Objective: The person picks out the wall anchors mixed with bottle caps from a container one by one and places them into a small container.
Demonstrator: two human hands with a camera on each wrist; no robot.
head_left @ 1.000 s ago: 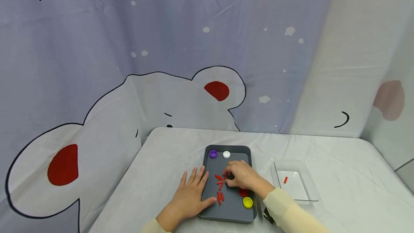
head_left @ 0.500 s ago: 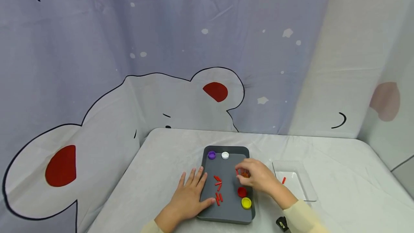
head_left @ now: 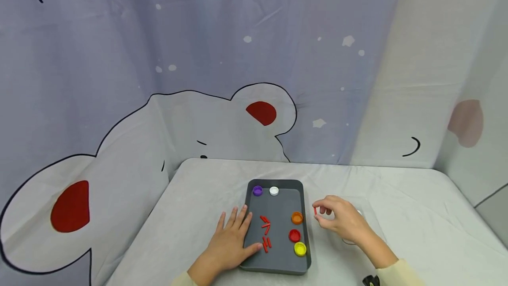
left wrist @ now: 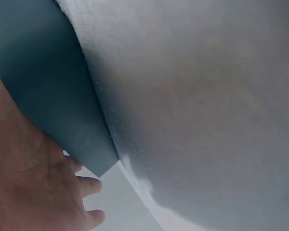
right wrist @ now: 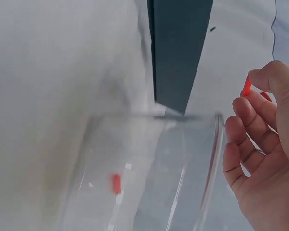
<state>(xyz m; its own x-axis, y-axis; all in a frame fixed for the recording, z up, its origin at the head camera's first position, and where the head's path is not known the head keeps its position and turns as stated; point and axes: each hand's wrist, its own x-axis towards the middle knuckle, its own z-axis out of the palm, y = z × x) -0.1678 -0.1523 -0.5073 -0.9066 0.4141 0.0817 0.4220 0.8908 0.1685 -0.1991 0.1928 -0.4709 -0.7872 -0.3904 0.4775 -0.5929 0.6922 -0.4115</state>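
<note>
Between thumb and index finger, my right hand point(head_left: 342, 218) pinches a small red stick point(head_left: 315, 211), held just right of the grey tray point(head_left: 278, 264). The right wrist view shows the same red stick point(right wrist: 246, 86) at the fingertips, beside the clear plastic box point(right wrist: 219, 144). Another red piece point(right wrist: 116, 184) lies inside that box. Fingers spread, my left hand point(head_left: 228, 246) rests on the tray's left edge, its thumb reaching over the rim. Several red sticks point(head_left: 265, 233) lie loose on the tray near that thumb.
Round caps stand on the tray: purple point(head_left: 257, 190) and white point(head_left: 274, 191) at the far end, orange point(head_left: 296, 218), red point(head_left: 294, 235) and yellow point(head_left: 300, 249) along the right side. A white cloth point(head_left: 214, 180) covers the table, with a printed curtain point(head_left: 222, 34) behind.
My right hand has picked a red stick off the tray and carried it right, past the tray's edge to over the clear box. The left hand stays in place.
</note>
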